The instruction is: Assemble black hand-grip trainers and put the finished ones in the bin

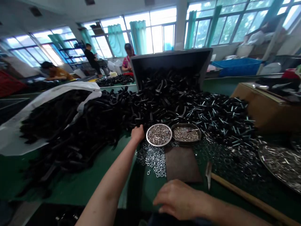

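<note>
My left hand (138, 133) reaches forward to the near edge of a heap of black curved plastic parts (162, 99), just left of a white-rimmed bowl (171, 139) of small metal pins. Its fingertips are partly lost against the dark parts, so any grip is hidden. My right hand (175, 199) hovers over the table's front edge, palm down, fingers loosely bent and apart, with nothing visible in them. In front of it lies a brown square plate (182, 164). Loose metal nuts or washers (155, 160) are spread to the plate's left.
A dark oval tin (199, 138) of small metal pieces stands beside the bowl. A hammer (235, 188) lies at right, near a large metal tray (265, 157). Behind are a tipped grey crate (207, 69) and a cardboard box (256, 103). A white plastic bag (23, 147) lies left. Other people sit or stand beyond.
</note>
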Motion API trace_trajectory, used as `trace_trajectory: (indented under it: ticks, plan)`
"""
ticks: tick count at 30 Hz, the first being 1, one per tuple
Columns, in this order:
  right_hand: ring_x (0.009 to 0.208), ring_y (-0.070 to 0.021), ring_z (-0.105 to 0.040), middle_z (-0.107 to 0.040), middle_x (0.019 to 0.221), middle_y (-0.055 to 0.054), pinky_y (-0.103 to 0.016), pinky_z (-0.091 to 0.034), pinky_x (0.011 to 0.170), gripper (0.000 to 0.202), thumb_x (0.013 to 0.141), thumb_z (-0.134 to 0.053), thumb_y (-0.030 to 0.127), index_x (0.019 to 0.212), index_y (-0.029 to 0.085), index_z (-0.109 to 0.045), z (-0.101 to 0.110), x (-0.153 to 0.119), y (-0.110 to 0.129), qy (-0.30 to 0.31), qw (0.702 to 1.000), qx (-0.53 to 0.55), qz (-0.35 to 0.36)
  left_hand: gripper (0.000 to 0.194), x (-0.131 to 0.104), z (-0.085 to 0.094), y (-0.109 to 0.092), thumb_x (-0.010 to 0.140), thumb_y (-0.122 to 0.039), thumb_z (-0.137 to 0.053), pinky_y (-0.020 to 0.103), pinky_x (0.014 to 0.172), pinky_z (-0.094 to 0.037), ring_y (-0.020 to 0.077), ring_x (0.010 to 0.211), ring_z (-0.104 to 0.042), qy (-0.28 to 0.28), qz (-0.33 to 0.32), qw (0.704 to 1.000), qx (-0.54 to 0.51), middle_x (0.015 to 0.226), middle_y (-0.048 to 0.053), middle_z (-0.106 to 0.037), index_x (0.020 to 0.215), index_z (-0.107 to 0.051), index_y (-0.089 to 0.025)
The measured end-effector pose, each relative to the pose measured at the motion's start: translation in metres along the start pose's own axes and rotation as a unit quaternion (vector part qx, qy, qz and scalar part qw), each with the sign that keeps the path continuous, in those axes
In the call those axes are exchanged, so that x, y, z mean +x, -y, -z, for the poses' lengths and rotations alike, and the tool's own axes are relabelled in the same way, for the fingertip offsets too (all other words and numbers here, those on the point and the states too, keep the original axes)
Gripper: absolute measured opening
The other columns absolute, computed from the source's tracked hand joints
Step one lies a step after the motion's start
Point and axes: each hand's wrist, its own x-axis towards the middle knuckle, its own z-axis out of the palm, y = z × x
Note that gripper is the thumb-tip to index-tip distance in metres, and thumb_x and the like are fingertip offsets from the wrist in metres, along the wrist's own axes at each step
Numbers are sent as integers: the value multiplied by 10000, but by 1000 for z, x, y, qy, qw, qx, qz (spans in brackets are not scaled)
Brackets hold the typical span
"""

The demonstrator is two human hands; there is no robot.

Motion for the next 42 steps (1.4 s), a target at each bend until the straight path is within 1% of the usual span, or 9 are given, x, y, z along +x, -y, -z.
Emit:
trace_trajectory:
  ticks: [4, 8, 11, 17, 21, 25, 30, 38, 42]
  plan:
    - [929, -145, -630, -699, 1015, -3, -270, -455, 826, 270, 902, -440, 314, 1048, 244, -656, 69, -58, -40, -154, 980, -11, -125, 323, -10, -1, 14, 746, -212, -548, 415, 856, -407, 328, 1014, -577, 13, 50, 997, -60, 1003, 195, -633, 1060, -563, -133]
    - [871, -181, -635, -700, 961, -46, -299, -450, 776, 273, 890, -427, 319, 965, 210, -666, 110, -97, -115, -257, 867, -175, -389, 333, -24, 9, 28, 686, -193, -602, 325, 781, -439, 256, 907, -609, -1, 92, 982, -168, 930, 102, -659, 1016, -561, -175]
    - [877, -239, -628, -679, 974, -123, -336, -441, 718, 299, 860, -446, 353, 931, 157, -661, 111, -108, -161, -240, 808, -238, -482, 348, -43, 23, 38, 732, -246, -558, 273, 702, -453, 184, 789, -609, -49, 126, 954, -267, 872, 49, -645, 1070, -526, -168]
    - [873, -287, -603, -651, 987, -147, -368, -430, 646, 316, 832, -458, 372, 947, 149, -651, 86, -114, -192, -209, 808, -266, -482, 382, -122, 38, 53, 752, -386, -560, 245, 582, -445, 127, 569, -548, -106, 149, 906, -381, 670, -1, -582, 1027, -584, -123]
    - [901, -297, -574, -646, 948, -161, -415, -435, 738, 417, 891, -328, 354, 1039, 136, -652, 84, -114, -180, -295, 814, -300, -400, 218, -165, 21, 42, 663, -243, -658, 311, 709, -470, 188, 704, -591, -74, 117, 920, -367, 747, 41, -645, 857, -691, -148]
    - [823, -240, -599, -651, 957, -114, -362, -457, 728, 374, 869, -403, 397, 1045, 176, -647, 79, -101, -131, -391, 843, -157, -334, 455, -180, -2, 20, 626, -16, -590, 332, 957, -374, 226, 1066, -522, -61, 16, 975, -215, 1165, 48, -595, 1004, -693, -247]
    - [655, -180, -601, -667, 829, -57, -297, -476, 581, 328, 815, -514, 468, 972, 205, -630, 46, -83, -75, -411, 857, 61, -305, 341, -190, -17, 9, 743, -80, -542, 276, 808, -422, 189, 913, -570, -41, -5, 996, -85, 995, 55, -625, 1017, -667, -240]
    - [545, -134, -551, -580, 606, 4, -255, -450, 505, 332, 775, -587, 475, 907, 175, -635, -6, -58, -51, -378, 847, 258, -269, 189, -200, -8, 16, 782, -324, -613, 275, 736, -418, 203, 819, -594, -80, 61, 988, -118, 836, 56, -669, 918, -679, -211]
    - [493, -103, -491, -531, 562, 24, -231, -403, 457, 331, 772, -598, 483, 850, 161, -614, -19, -47, -46, -374, 818, 349, -264, 257, -198, 0, 11, 698, -363, -695, 273, 735, -446, 191, 786, -617, -117, 152, 917, -350, 825, 47, -689, 883, -683, -185]
